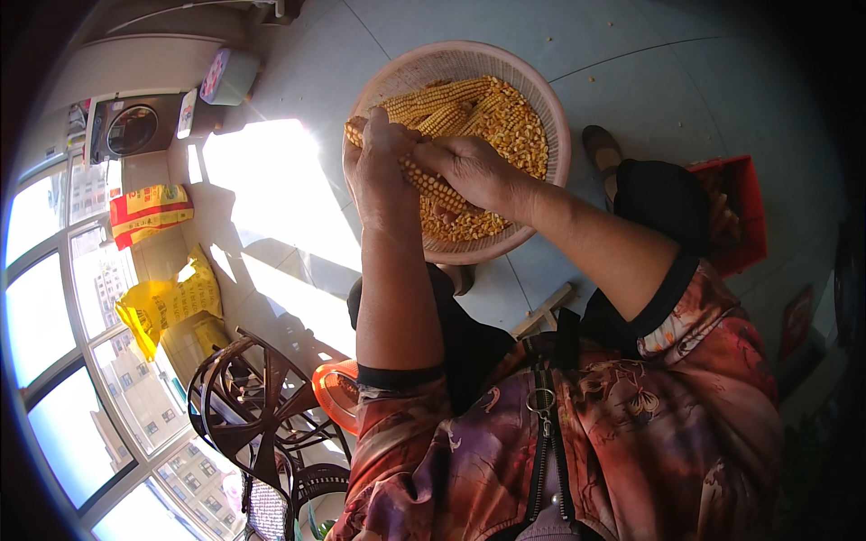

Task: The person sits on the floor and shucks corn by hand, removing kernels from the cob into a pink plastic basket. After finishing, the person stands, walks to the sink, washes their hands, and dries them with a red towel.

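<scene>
Both my hands grip one dried corn cob [433,186] above a round plastic basket [457,255]. My left hand [380,162] is wrapped around its upper left end, where kernels show past the fingers. Against the middle and lower right of the cob, my right hand [477,172] presses with its thumb side; its fingertips curl underneath. Inside the basket, several whole corn cobs [436,100] lie toward the far side. Loose yellow corn kernels [521,132] cover the right and near parts of the basket. My hands hide some of its contents.
To the right stands a red bin [749,209] with cobs or husks in it. An orange basket [336,392] and a dark rattan chair [260,412] are at the left. Yellow bags [183,294] lean by the windows. Stray kernels dot the tiled floor [629,74].
</scene>
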The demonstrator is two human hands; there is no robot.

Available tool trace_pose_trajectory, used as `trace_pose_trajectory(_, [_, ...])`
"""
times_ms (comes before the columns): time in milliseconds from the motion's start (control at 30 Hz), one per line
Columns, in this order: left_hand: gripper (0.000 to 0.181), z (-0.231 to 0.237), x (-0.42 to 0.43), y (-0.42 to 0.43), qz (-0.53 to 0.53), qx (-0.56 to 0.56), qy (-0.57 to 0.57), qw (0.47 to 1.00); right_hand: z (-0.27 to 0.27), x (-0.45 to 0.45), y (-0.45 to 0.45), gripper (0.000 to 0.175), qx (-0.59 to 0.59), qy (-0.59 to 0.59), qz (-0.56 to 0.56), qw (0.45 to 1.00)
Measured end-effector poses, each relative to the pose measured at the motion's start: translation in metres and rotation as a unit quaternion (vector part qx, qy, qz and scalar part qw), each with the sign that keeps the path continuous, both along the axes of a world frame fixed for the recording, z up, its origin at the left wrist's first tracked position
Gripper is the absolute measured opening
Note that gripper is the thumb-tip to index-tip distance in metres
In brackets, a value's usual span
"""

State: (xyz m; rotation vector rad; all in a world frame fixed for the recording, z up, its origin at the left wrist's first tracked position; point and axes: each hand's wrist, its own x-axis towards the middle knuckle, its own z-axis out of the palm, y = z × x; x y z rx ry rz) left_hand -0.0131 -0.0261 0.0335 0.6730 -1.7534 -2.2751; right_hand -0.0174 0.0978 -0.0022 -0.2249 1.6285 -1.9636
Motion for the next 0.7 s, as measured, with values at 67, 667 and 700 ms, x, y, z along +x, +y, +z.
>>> trace_pose_trajectory(67, [0.022,0.002,-0.001,0.001,0.015,0.005,-0.01,1.0,-0.01,-0.005,-0.001,0.052,0.056,-0.017,-0.021,0.998])
trace_pose_trajectory(667, [0.024,0.002,-0.004,0.001,0.059,0.007,-0.03,0.998,0.016,0.004,0.01,0.051,-0.003,-0.061,0.04,0.997])
trace_pose_trajectory(700, [0.023,0.002,-0.005,0.001,0.055,0.008,-0.028,0.998,0.01,0.003,0.009,0.051,-0.012,-0.067,0.031,0.997])
